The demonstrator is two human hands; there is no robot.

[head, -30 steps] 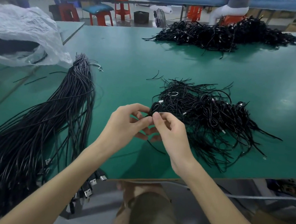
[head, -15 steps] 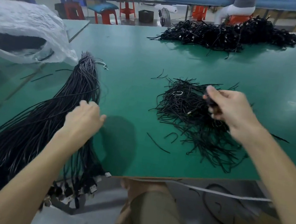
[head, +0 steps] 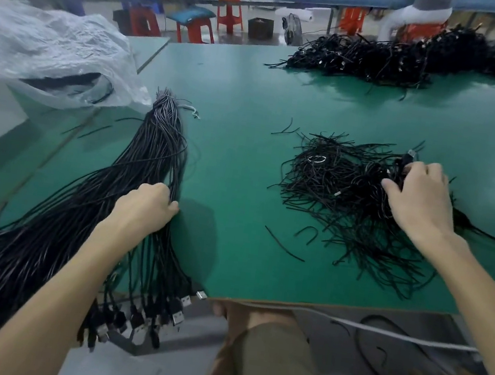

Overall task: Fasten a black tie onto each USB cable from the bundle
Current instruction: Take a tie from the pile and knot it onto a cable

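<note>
Now my hands have parted: my right hand curls round a cable over the tie pile at centre right, while my left hand grips strands of the bundle at lower left, probably fetching the next one.

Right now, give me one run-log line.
left hand: on bundle, grip unclear | right hand: grips cable over ties
</note>
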